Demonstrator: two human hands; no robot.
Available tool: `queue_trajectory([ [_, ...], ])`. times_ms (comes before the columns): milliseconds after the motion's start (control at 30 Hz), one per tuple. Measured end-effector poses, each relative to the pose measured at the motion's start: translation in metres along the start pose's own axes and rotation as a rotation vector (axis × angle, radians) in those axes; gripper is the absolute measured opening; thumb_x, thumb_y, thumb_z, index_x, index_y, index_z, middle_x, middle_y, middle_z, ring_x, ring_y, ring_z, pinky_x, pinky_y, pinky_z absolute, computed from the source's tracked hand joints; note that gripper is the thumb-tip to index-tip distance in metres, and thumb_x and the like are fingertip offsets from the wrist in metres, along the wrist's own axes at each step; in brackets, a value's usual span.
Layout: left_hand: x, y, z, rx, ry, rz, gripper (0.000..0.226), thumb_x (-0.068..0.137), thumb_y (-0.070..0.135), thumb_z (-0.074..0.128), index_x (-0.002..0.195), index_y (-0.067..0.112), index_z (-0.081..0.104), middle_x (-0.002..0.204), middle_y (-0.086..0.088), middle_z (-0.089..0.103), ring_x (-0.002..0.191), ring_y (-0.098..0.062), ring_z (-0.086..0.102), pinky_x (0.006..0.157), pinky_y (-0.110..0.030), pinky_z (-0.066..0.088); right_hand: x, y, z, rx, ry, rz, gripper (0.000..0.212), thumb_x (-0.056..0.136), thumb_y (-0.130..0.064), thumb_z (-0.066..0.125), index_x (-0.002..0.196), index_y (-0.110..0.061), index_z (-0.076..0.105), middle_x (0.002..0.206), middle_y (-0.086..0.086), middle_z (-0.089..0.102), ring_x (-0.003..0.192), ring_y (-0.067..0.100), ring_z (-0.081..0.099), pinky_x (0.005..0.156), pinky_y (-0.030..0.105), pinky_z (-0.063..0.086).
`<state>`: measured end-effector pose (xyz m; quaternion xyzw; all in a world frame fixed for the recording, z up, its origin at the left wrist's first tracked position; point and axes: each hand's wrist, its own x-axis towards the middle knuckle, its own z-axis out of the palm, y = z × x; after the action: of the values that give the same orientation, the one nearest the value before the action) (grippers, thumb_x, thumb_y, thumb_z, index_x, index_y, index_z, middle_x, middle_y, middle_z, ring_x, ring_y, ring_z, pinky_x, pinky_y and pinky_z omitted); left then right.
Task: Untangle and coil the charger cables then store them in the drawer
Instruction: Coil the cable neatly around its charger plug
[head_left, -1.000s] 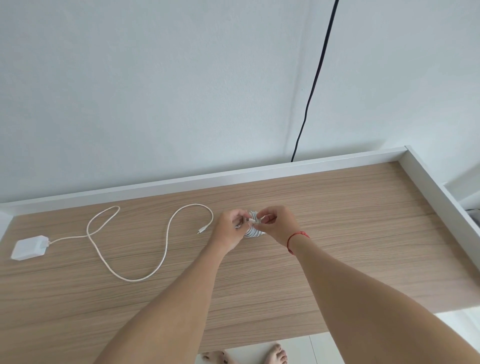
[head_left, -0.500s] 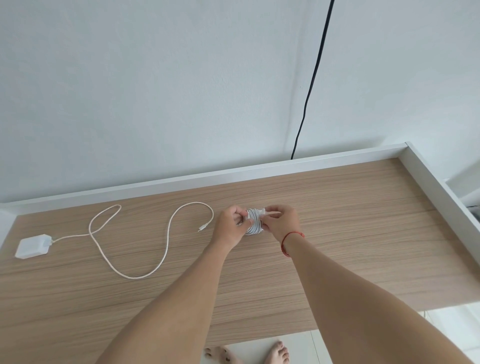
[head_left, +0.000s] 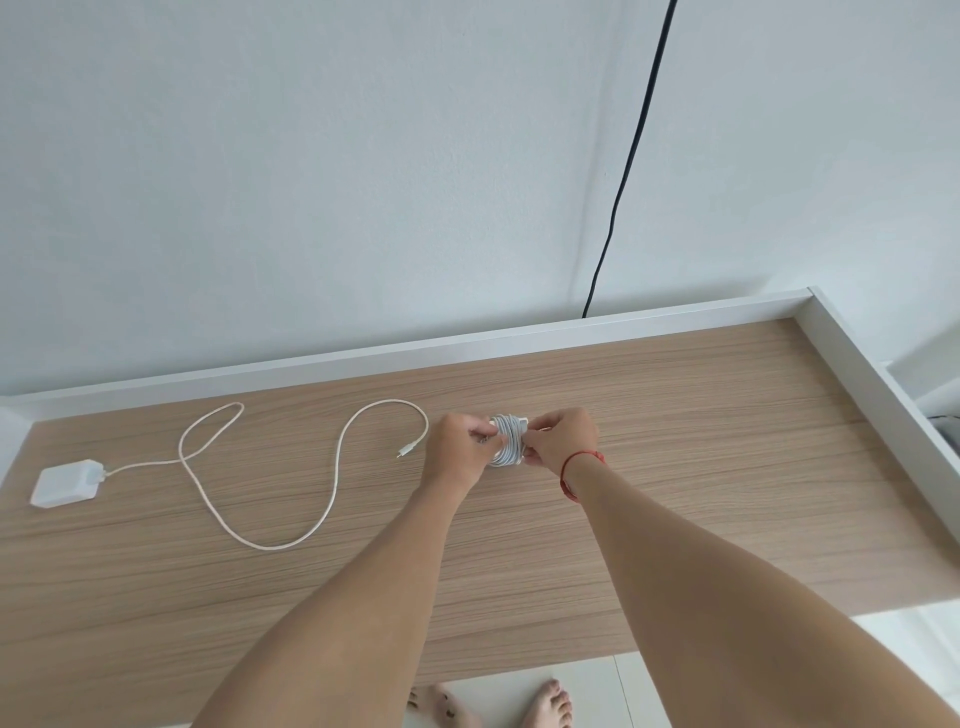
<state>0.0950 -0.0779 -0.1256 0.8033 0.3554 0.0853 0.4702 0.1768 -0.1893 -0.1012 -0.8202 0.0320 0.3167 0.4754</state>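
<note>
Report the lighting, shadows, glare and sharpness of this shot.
Head view: soft, even light, no glare on the wooden desk top. Head view: only faint shadows under the left hand and right hand. Head view: the coiled cable between them is small and slightly soft, its turns hard to count. Head view: the wide lens makes the forearms loom large at the lower edge.

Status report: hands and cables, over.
Left hand and right hand both pinch the coiled cable. Second cable with adapter lies loose on desk. Nothing in the way.
</note>
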Motion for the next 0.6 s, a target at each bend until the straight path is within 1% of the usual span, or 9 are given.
queue_trajectory([
  [100, -0.002, 0.003, 0.000, -0.016, 0.004, -0.003, 0.017, 0.073, 0.011, 0.082, 0.087, 0.004, 0.078, 0.100, -0.009, 0.075, 0.094, -0.014, 0.071, 0.091, -0.032, 0.054, 0.001, -0.001, -0.001, 0.006, -0.004, -0.006, 0.013, 0.078, 0.010, 0.067, 0.078, -0.002, 0.068, 0.096, 0.024, 0.069, 0.056, 0.022, 0.066, 0.049, 0.025, 0.059],
  [200, -0.004, 0.004, -0.001, -0.015, 0.007, 0.014, 0.015, 0.074, 0.010, 0.081, 0.087, 0.003, 0.078, 0.091, -0.009, 0.075, 0.089, -0.015, 0.071, 0.085, -0.025, 0.054, 0.002, -0.003, -0.001, -0.050, -0.018, -0.019, 0.012, 0.079, 0.012, 0.063, 0.075, 0.003, 0.070, 0.089, 0.026, 0.071, 0.065, 0.031, 0.069, 0.068, 0.041, 0.062],
  [267, -0.004, 0.002, -0.002, -0.023, -0.015, 0.011, 0.016, 0.076, 0.010, 0.081, 0.090, 0.002, 0.077, 0.092, -0.009, 0.075, 0.089, -0.015, 0.071, 0.083, -0.021, 0.053, 0.002, -0.004, -0.001, -0.096, -0.047, -0.031, 0.019, 0.080, 0.011, 0.062, 0.067, -0.001, 0.068, 0.086, 0.026, 0.071, 0.067, 0.031, 0.069, 0.072, 0.045, 0.061],
  [333, -0.003, 0.000, -0.004, -0.038, -0.053, -0.007, 0.019, 0.077, 0.010, 0.080, 0.093, 0.001, 0.077, 0.096, -0.010, 0.075, 0.092, -0.015, 0.070, 0.085, -0.021, 0.052, 0.002, -0.006, 0.001, -0.171, -0.077, -0.065, 0.027, 0.081, 0.007, 0.061, 0.060, -0.009, 0.066, 0.081, 0.025, 0.072, 0.067, 0.029, 0.069, 0.072, 0.046, 0.061],
  [367, -0.002, 0.000, -0.005, -0.040, -0.070, -0.014, 0.019, 0.078, 0.010, 0.079, 0.095, 0.001, 0.076, 0.097, -0.011, 0.075, 0.093, -0.016, 0.070, 0.086, -0.021, 0.052, 0.001, -0.008, 0.002, -0.202, -0.092, -0.075, 0.027, 0.082, 0.005, 0.061, 0.060, -0.011, 0.067, 0.080, 0.023, 0.072, 0.068, 0.030, 0.070, 0.072, 0.046, 0.061],
  [433, -0.002, -0.001, -0.007, -0.034, -0.090, -0.021, 0.019, 0.079, 0.010, 0.078, 0.096, 0.001, 0.076, 0.096, -0.012, 0.075, 0.092, -0.018, 0.070, 0.085, -0.023, 0.053, 0.000, -0.011, 0.002, -0.229, -0.113, -0.073, 0.023, 0.083, 0.004, 0.061, 0.066, -0.009, 0.070, 0.079, 0.021, 0.072, 0.072, 0.031, 0.071, 0.073, 0.044, 0.061],
  [533, -0.001, -0.002, -0.006, -0.050, -0.091, -0.033, 0.020, 0.080, 0.010, 0.078, 0.097, 0.001, 0.076, 0.097, -0.012, 0.075, 0.090, -0.018, 0.071, 0.087, -0.027, 0.054, -0.001, -0.011, 0.000, -0.158, -0.157, -0.026, 0.021, 0.083, 0.006, 0.062, 0.069, -0.009, 0.068, 0.082, 0.018, 0.070, 0.073, 0.027, 0.068, 0.080, 0.041, 0.060],
  [600, -0.002, -0.002, -0.005, -0.068, -0.077, -0.046, 0.020, 0.081, 0.009, 0.077, 0.099, 0.001, 0.075, 0.098, -0.010, 0.074, 0.089, -0.016, 0.070, 0.085, -0.023, 0.053, 0.001, -0.009, -0.002, -0.140, -0.180, -0.032, 0.017, 0.082, 0.004, 0.063, 0.077, -0.008, 0.073, 0.088, 0.015, 0.071, 0.080, 0.023, 0.066, 0.088, 0.038, 0.057],
])
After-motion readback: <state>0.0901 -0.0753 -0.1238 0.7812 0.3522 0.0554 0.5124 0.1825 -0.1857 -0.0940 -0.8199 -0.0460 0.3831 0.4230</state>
